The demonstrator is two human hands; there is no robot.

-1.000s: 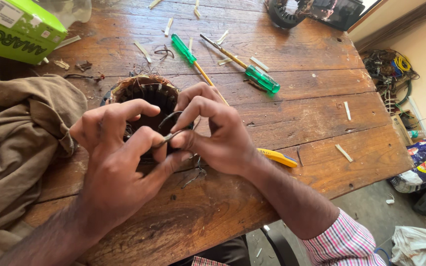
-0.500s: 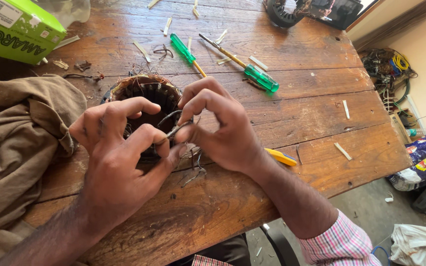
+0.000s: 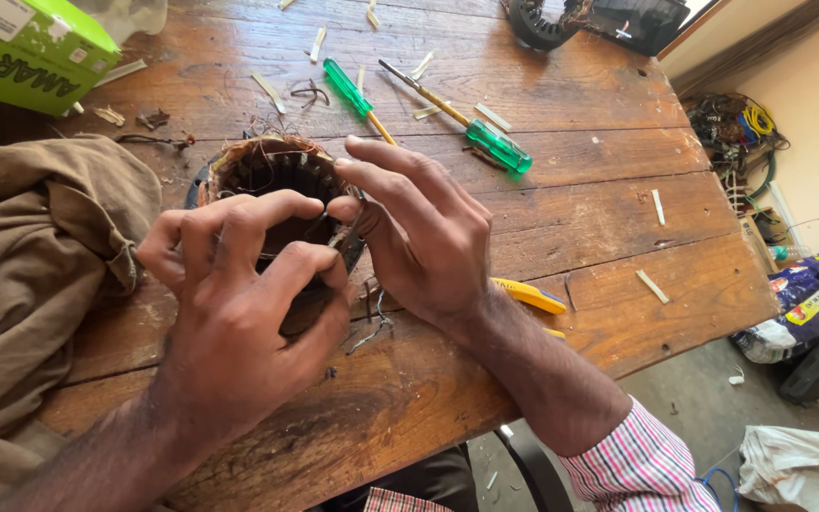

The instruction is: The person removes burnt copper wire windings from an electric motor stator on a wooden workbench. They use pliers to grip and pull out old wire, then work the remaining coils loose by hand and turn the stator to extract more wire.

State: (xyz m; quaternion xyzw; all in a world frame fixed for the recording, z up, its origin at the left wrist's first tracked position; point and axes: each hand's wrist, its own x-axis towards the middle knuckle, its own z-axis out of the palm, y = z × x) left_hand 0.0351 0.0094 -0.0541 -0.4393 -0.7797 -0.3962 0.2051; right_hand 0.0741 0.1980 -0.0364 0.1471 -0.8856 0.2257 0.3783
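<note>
Both of our hands meet over a motor stator (image 3: 272,175) that lies on the wooden table (image 3: 561,218), close to its near edge. Our left hand (image 3: 239,313) curls over the ring's near rim, thumb and forefinger pinched together on something small; we cannot tell what. Our right hand (image 3: 419,237) presses in from the right, its fingers bent and its fingertips touching the left hand at the same spot. Copper windings line the ring's inside. To do this well, we judge that the left hand should brace the ring flat while the fingertips work slowly, sparing the thin wire. A brown cloth (image 3: 40,256) lies just to the left. Yellow-handled pliers (image 3: 528,296) peek out from under our right wrist. Farther back lie two green-handled screwdrivers (image 3: 495,144) and scattered paper strips, and a green box (image 3: 30,47) sits in the far left corner.
</note>
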